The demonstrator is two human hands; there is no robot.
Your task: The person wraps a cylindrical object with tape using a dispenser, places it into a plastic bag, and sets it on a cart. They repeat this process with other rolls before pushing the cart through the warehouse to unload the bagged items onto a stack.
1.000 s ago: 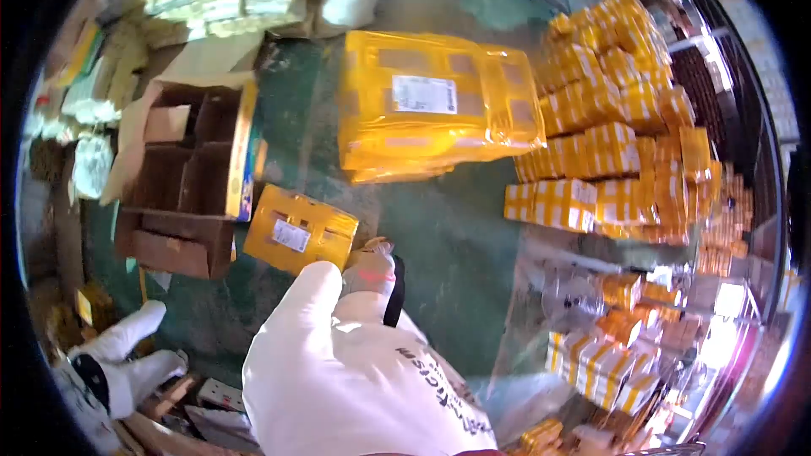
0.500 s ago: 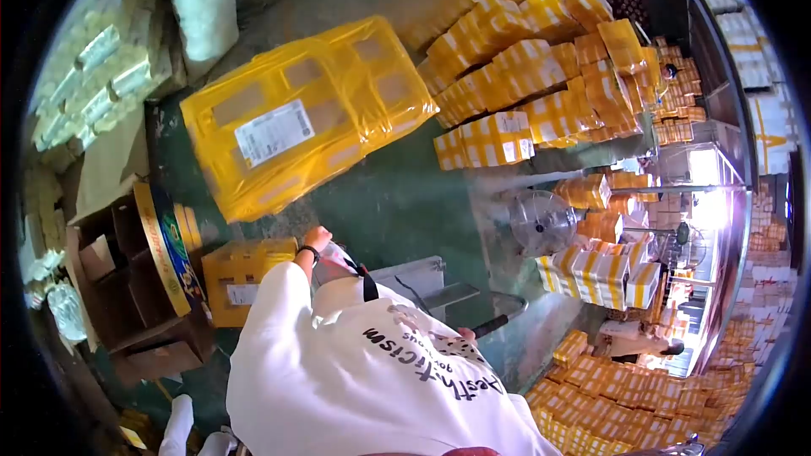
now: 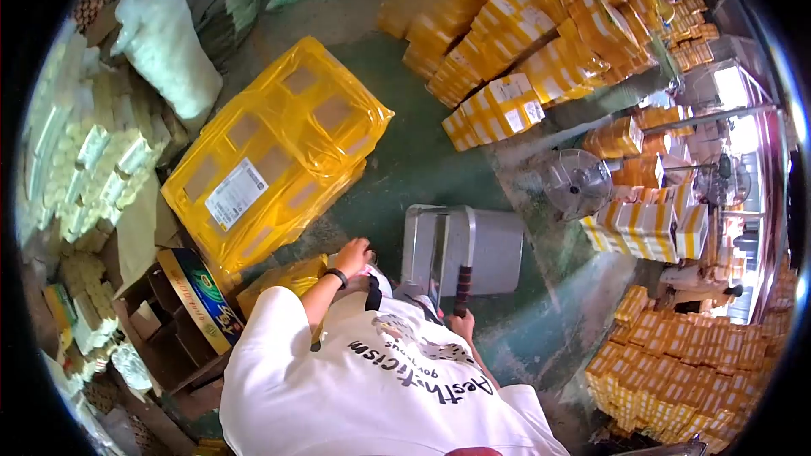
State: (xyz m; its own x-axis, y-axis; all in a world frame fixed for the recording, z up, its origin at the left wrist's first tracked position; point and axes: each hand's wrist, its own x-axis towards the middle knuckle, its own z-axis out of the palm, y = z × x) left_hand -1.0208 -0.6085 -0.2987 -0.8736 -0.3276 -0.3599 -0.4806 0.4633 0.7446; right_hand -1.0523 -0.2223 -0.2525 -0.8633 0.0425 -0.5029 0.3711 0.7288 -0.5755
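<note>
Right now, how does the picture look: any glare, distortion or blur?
Head view: glare at the bright opening on the far right washes out detail; head view: the wide lens bends things toward the edges, with black corners; head view: highlights shine on the large yellow-wrapped box, and its label has print too small to read; head view: the left hand looks fairly sharp.

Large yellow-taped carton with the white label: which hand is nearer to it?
Left. The left hand is just short of the large yellow-taped carton's near side; the right hand is farther off, at the dark handle.
</note>
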